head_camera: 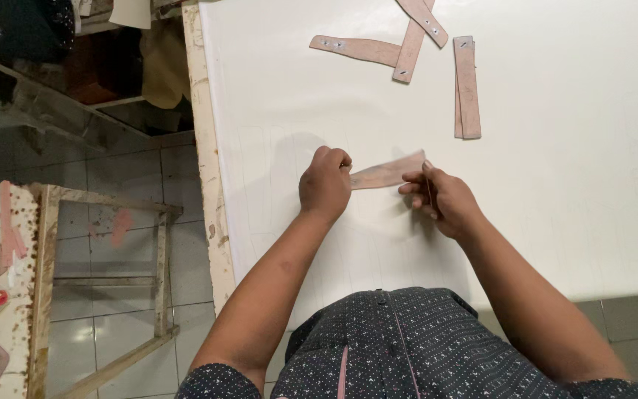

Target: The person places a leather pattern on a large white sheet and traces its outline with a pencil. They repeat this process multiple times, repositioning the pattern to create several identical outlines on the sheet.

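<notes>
Between the two hands, a thin brown strip [387, 174] is being held just above the white counter [555, 207]. Left hand [325, 185] is squeezing one end (fist closed), and right hand [441, 198] is pinching the other. More strips [467, 87] are lying farther away.

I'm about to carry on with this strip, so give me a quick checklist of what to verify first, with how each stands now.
1. Left hand grips the strip at its left end: ok.
2. Right hand pinches its right end: ok.
3. Strip is lifted off the white table: cannot tell.
4. Strip is not tangled with the other strips at the far edge: ok.
5. Any tool in the right hand: cannot tell.
</notes>
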### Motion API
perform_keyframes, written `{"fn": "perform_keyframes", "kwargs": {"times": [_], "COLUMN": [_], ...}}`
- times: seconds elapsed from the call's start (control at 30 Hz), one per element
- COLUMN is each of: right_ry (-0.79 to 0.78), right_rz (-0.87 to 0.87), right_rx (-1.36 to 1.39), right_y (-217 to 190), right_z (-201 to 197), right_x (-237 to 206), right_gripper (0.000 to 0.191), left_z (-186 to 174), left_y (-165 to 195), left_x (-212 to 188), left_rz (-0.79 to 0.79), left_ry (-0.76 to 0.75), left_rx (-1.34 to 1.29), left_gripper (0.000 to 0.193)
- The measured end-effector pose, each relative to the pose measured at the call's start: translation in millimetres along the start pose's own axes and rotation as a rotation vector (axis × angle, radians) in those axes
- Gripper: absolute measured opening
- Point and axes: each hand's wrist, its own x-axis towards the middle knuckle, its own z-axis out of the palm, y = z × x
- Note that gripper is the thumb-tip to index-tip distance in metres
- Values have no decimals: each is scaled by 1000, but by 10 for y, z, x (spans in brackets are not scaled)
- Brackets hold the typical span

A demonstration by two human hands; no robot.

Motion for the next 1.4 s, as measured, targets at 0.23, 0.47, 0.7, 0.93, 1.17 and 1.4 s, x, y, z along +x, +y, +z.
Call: {"fn": "perform_keyframes", "kwargs": {"times": [0.23, 0.47, 0.7, 0.93, 1.17, 1.4], "right_ry": [127, 116, 178, 200, 278, 192], "right_rz": [-428, -329, -311, -597, -400, -450], "right_rx": [-1005, -1440, -1325, -1125, -1127, -1027], "right_y": [-93, -265, -429, -42, 19, 100], "right_z": [43, 259, 164, 97, 33, 101], "right_x": [-101, -263, -260, -199, -52, -97], "right_gripper": [48, 47, 32, 37, 39, 37], "left_z": [7, 73, 122, 254, 204, 127], "left_y": [271, 278, 138, 22, 125, 116], "left_x": [-219, -157, -220, -283, -198, -194], "left_rz": [167, 104, 386, 310, 252, 228], "left_ry": [-151, -350, 65, -130, -295, -289], "left_rx": [127, 244, 185, 128, 171, 134], "left_gripper": [48, 37, 46, 57, 70, 67]}}
